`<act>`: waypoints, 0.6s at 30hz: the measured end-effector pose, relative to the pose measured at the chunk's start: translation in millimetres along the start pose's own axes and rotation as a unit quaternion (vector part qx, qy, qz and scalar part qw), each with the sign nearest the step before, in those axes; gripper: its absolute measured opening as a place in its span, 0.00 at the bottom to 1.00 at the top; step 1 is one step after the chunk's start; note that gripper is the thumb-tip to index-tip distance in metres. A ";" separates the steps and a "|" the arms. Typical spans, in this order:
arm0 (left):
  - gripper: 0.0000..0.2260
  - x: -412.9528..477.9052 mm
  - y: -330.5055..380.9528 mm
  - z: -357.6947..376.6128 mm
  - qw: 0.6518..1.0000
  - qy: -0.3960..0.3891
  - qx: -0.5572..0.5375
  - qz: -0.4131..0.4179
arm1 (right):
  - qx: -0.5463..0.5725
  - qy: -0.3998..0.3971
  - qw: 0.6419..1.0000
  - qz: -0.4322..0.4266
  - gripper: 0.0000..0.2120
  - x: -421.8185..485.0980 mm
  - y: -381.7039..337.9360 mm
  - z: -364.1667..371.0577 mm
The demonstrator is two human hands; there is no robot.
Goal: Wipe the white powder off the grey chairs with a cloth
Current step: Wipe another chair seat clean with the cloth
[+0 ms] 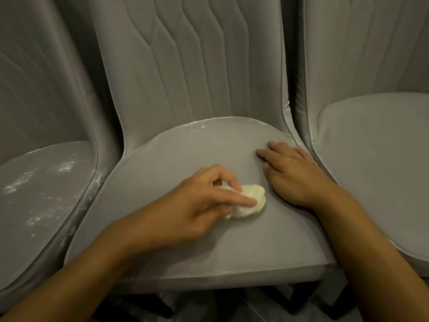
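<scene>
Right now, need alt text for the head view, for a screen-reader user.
The left hand grips a crumpled pale cloth on the seat of the middle grey chair, while the right hand rests flat on the same seat beside it. White powder speckles the seat of the left chair and the middle seat's back edge; the right chair looks mostly clean.

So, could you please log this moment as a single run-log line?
left hand: pinches cloth on middle seat | right hand: flat on same seat | powder: left seat

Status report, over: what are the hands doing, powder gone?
Left hand grips cloth on middle seat. Right hand flat on same seat. Powder on left seat and middle seat's back edge. Nothing in the way.
</scene>
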State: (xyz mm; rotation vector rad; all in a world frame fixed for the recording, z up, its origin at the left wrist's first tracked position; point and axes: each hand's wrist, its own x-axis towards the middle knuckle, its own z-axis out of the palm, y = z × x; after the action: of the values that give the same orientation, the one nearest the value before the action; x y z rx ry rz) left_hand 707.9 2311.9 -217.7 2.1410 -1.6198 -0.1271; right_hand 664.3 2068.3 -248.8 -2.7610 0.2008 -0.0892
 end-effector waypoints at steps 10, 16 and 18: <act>0.17 48.5 -100.1 2.1 0.951 0.125 0.086 -0.269 | -0.013 -0.006 1.000 0.006 0.23 -0.2 -2.5 -1.5; 0.14 21.3 -44.7 -8.2 0.985 0.063 0.013 -0.162 | -0.017 0.005 1.000 0.003 0.23 -2.1 -3.6 0.3; 0.15 -9.3 -13.2 -6.9 0.996 0.020 0.010 -0.085 | -0.016 0.004 1.000 0.002 0.23 -2.2 -3.0 0.1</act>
State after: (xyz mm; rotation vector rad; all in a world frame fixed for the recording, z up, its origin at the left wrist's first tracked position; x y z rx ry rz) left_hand 719.1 2325.3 -218.6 2.2794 -1.4204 -0.1198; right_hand 662.5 2071.4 -247.8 -2.7917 0.2108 -0.0973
